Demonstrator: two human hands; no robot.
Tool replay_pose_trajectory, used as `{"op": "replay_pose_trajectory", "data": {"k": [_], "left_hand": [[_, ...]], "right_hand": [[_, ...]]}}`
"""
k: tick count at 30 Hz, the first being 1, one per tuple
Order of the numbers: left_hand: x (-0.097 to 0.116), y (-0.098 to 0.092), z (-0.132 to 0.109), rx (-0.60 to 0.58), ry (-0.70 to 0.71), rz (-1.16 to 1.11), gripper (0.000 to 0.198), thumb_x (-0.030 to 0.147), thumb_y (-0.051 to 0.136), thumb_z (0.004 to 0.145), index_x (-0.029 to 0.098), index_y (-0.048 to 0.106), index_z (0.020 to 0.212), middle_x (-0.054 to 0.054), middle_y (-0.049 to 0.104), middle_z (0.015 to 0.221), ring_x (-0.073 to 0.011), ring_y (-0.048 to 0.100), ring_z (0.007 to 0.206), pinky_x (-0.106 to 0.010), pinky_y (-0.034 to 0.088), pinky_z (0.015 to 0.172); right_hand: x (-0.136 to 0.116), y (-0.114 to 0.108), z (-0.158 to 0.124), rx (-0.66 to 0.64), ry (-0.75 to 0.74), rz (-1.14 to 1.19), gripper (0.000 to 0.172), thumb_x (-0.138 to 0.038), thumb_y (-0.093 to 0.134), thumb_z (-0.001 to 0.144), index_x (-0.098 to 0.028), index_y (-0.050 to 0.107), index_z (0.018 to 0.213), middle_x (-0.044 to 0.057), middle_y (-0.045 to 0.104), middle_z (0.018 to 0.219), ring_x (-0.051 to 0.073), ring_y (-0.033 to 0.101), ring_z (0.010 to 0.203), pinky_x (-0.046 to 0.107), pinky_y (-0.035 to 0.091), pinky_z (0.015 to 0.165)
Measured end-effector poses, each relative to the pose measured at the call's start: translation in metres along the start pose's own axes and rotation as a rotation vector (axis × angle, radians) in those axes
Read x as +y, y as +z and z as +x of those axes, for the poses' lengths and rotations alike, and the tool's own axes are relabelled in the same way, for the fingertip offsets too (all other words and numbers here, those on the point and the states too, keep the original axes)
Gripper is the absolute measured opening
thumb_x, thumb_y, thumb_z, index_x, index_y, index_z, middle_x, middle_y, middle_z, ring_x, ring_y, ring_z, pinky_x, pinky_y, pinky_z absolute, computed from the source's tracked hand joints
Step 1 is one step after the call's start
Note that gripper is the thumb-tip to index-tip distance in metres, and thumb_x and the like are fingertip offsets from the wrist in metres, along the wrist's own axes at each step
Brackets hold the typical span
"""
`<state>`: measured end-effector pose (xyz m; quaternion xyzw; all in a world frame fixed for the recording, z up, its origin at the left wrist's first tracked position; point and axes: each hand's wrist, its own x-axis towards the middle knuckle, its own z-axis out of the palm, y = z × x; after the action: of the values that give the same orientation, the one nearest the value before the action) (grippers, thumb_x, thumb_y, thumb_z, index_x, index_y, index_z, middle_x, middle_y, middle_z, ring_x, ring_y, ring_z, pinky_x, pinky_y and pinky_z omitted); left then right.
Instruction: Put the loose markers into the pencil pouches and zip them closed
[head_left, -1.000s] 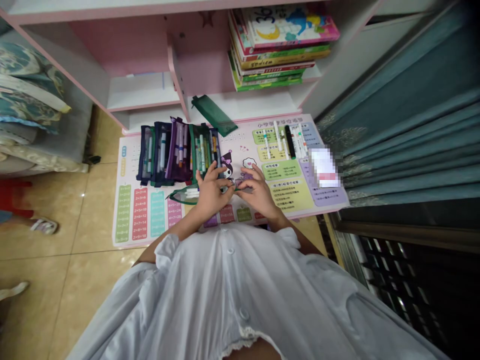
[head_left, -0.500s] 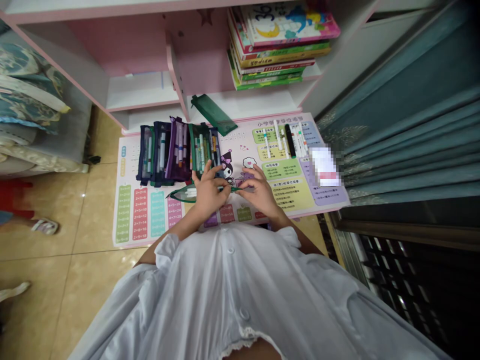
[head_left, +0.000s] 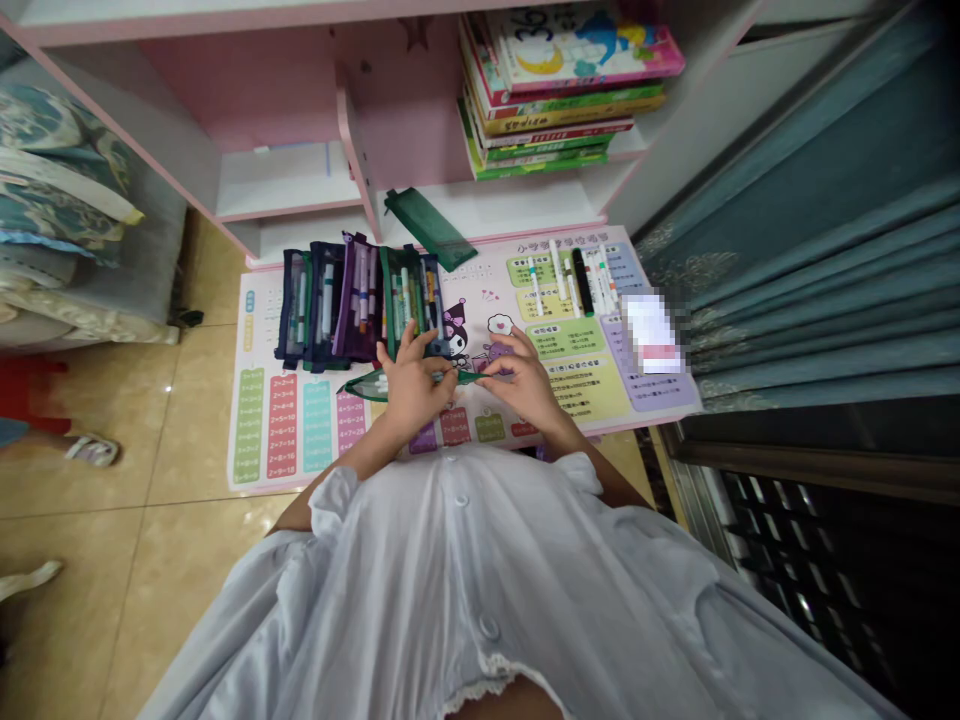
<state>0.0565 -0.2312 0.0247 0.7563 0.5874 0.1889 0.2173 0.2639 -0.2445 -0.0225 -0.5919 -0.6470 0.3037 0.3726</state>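
Observation:
A green mesh pencil pouch with white pens inside lies at the desk's front, in front of me. My left hand covers part of it and pinches its edge between thumb and index finger, the other fingers spread. At the pouch's right end, my right hand pinches the tip. Behind my left hand stands a row of filled pouches: navy, purple and green among them. Several white markers and a black marker lie at the back right.
A flat green pouch rests at the desk's back edge. A blurred phone lies at the right. Stacked books sit on the shelf. Another person's foot is on the floor at left.
Both hands keep their pinch on the green pouch. The fingers have shifted slightly, and my left hand covers a little more of the white pens inside.

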Motion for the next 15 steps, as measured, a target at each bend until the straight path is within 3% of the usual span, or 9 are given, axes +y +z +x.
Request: {"op": "replay_pose_trajectory", "data": {"k": [15], "left_hand": [[-0.0053,-0.0040,-0.0055,0.052,-0.039,0.035,0.015,0.030,0.063,0.087,0.026,0.075,0.078,-0.004,0.058,0.149,-0.0373,0.027,0.155,-0.078,0.010,0.118]], "right_hand": [[0.0000,-0.0035,0.0026,-0.011,-0.013,-0.017,0.009,-0.025,0.083,0.072,-0.026,0.074,0.071,0.006,0.064,0.139,0.034,0.036,0.151,0.060,0.029,0.126]]}}
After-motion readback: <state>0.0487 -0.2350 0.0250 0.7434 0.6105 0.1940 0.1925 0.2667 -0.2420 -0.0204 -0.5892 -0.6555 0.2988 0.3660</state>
